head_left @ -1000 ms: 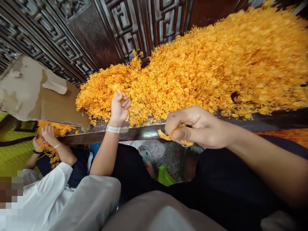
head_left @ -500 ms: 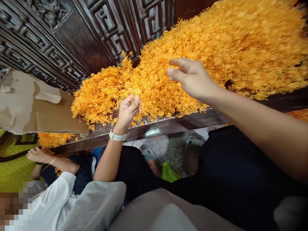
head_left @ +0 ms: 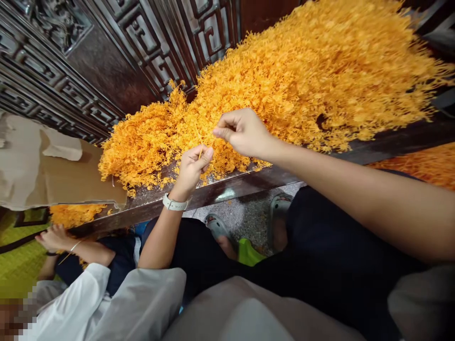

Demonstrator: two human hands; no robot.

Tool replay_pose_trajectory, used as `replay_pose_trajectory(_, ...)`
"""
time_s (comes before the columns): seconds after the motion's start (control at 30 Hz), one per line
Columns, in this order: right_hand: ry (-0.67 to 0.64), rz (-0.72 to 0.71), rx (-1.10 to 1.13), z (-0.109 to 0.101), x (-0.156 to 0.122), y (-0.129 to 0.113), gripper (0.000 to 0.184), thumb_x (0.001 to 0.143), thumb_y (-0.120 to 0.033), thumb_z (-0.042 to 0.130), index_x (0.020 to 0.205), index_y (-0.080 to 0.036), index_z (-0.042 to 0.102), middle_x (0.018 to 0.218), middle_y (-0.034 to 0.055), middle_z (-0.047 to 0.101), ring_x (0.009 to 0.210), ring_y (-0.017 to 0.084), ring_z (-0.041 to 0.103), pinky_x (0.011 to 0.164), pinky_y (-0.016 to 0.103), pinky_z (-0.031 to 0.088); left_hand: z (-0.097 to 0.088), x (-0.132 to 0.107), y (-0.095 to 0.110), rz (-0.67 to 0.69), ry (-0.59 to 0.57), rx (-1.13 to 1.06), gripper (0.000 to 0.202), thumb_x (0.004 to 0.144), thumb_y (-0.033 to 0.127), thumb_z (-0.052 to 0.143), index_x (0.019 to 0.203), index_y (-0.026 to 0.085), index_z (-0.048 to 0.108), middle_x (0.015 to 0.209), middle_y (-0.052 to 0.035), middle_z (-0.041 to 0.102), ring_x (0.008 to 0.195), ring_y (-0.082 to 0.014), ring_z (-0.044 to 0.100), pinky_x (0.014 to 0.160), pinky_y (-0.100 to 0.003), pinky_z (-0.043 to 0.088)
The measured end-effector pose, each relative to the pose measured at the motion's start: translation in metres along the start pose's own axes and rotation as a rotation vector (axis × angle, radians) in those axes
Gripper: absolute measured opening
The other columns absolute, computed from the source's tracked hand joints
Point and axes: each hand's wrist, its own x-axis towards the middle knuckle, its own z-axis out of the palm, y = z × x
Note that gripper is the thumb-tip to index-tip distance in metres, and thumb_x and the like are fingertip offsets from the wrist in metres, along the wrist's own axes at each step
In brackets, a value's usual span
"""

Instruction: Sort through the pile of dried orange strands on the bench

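Note:
My left hand (head_left: 194,168), with a pale watch band (head_left: 174,203) on its wrist, pinches a thin orange strand (head_left: 201,150) between thumb and fingers. My right hand (head_left: 247,132) is close by on the right, thumb and fingertips pressed together. What it pinches, if anything, is too small to make out. A gap shows between the two hands. Behind and below them spreads a large heap of orange-yellow, thin, curly flower-like pieces (head_left: 302,80), lying on a dark wooden ledge (head_left: 245,183).
Cardboard (head_left: 71,175) covers the ledge's left end. Carved dark wood panels (head_left: 138,42) rise behind the heap. At lower left are a co-worker's hand (head_left: 57,237) and white sleeve (head_left: 78,289). Grey clogs (head_left: 216,226) and a green plastic piece (head_left: 249,253) show below; more orange pieces (head_left: 426,163) at right.
My right hand has come left and down from over the heap toward my left hand, and its spread fingers have closed into a pinch. My left hand still holds the strand.

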Motion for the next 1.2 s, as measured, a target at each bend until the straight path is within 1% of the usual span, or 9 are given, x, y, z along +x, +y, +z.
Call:
replay_pose_trajectory(0.13, 0.342, -0.038, -0.053, -0.043, 0.031, 0.001, 0.041, 0.100, -0.041, 0.072, 0.072, -0.023, 0.048, 0.068, -0.0011, 0.049, 0.070, 0.013, 0.040, 0.066, 0.032, 0.035, -0.005, -0.012, 0.004, -0.009, -0.005, -0.015, 0.041, 0.090, 0.049, 0.080, 0.067, 0.018, 0.066, 0.056, 0.0010, 0.051, 0.050, -0.0086, 0.043, 0.050, -0.023, 0.031)
replay_pose_trajectory(0.23, -0.047, 0.020, -0.130, -0.062, 0.023, -0.010, 0.034, 0.090, -0.046, 0.083, 0.086, -0.021, 0.060, 0.066, -0.0021, 0.057, 0.061, 0.011, 0.044, 0.057, 0.031, 0.033, -0.006, -0.014, 0.004, -0.039, 0.063, -0.121, 0.033, 0.090, 0.048, 0.081, 0.078, 0.018, 0.075, 0.063, -0.0017, 0.064, 0.046, -0.0049, 0.040, 0.047, -0.021, 0.027)
replay_pose_trajectory(0.3, -0.410, 0.112, -0.128, -0.059, 0.011, -0.016, 0.039, 0.081, -0.046, 0.091, 0.095, -0.021, 0.064, 0.063, -0.0035, 0.059, 0.054, 0.012, 0.046, 0.051, 0.030, 0.033, -0.004, -0.010, 0.005, -0.067, 0.106, -0.211, 0.031, 0.085, 0.047, 0.086, 0.082, 0.017, 0.078, 0.072, -0.0040, 0.070, 0.043, -0.0016, 0.033, 0.044, -0.020, 0.024)
replay_pose_trajectory(0.37, -0.592, 0.148, -0.083, -0.049, 0.003, -0.015, 0.041, 0.078, -0.045, 0.093, 0.098, -0.021, 0.067, 0.065, -0.0023, 0.062, 0.055, 0.013, 0.052, 0.050, 0.030, 0.038, -0.002, -0.004, 0.006, -0.094, 0.157, -0.291, 0.027, 0.083, 0.043, 0.089, 0.083, 0.017, 0.080, 0.079, -0.0053, 0.072, 0.043, 0.0000, 0.028, 0.042, -0.019, 0.023)
replay_pose_trajectory(0.57, -0.008, 0.079, 0.017, -0.034, 0.015, -0.002, 0.026, 0.095, -0.043, 0.078, 0.106, -0.022, 0.066, 0.086, 0.0037, 0.067, 0.072, 0.015, 0.056, 0.065, 0.031, 0.046, -0.001, 0.001, 0.005, -0.141, 0.161, -0.413, 0.015, 0.093, 0.034, 0.080, 0.096, 0.020, 0.082, 0.093, -0.0067, 0.074, 0.045, 0.0001, 0.027, 0.040, -0.018, 0.026)
replay_pose_trajectory(0.8, -0.474, 0.022, -0.081, -0.007, -0.021, -0.016, 0.036, 0.098, -0.046, 0.073, 0.075, -0.020, 0.065, 0.066, -0.0013, 0.054, 0.063, 0.013, 0.043, 0.062, 0.031, 0.037, 0.004, 0.002, 0.001, -0.182, 0.137, -0.414, 0.018, 0.091, 0.037, 0.083, 0.093, 0.019, 0.079, 0.071, 0.0003, 0.065, 0.042, -0.0004, 0.027, 0.040, -0.017, 0.025)
replay_pose_trajectory(0.93, -0.519, -0.015, -0.030, 0.007, -0.026, -0.015, 0.034, 0.097, -0.040, 0.074, 0.072, -0.019, 0.065, 0.064, -0.0025, 0.053, 0.062, 0.011, 0.043, 0.062, 0.029, 0.037, 0.006, 0.002, 0.002, -0.180, 0.131, -0.395, 0.023, 0.088, 0.039, 0.086, 0.095, 0.019, 0.077, 0.064, 0.0030, 0.061, 0.041, -0.0009, 0.029, 0.041, -0.015, 0.026)
replay_pose_trajectory(1.1, -0.456, -0.063, 0.032, -0.036, -0.018, -0.046, 0.043, 0.082, -0.058, 0.084, 0.071, -0.018, 0.070, 0.069, 0.0011, 0.064, 0.067, 0.012, 0.057, 0.063, 0.029, 0.047, -0.011, 0.006, 0.004, -0.088, 0.167, -0.351, 0.028, 0.087, 0.041, 0.087, 0.105, 0.021, 0.079, 0.072, 0.0009, 0.062, 0.046, -0.0025, 0.035, 0.042, -0.017, 0.030)
replay_pose_trajectory(1.2, -0.310, -0.149, 0.157, -0.077, -0.025, -0.078, 0.062, 0.078, -0.080, 0.070, 0.064, -0.019, 0.064, 0.071, -0.0022, 0.065, 0.069, 0.011, 0.060, 0.053, 0.025, 0.037, -0.025, 0.009, 0.008, -0.092, 0.220, -0.388, 0.022, 0.094, 0.040, 0.078, 0.103, 0.020, 0.080, 0.082, -0.0027, 0.066, 0.053, -0.0050, 0.046, 0.047, -0.018, 0.039)
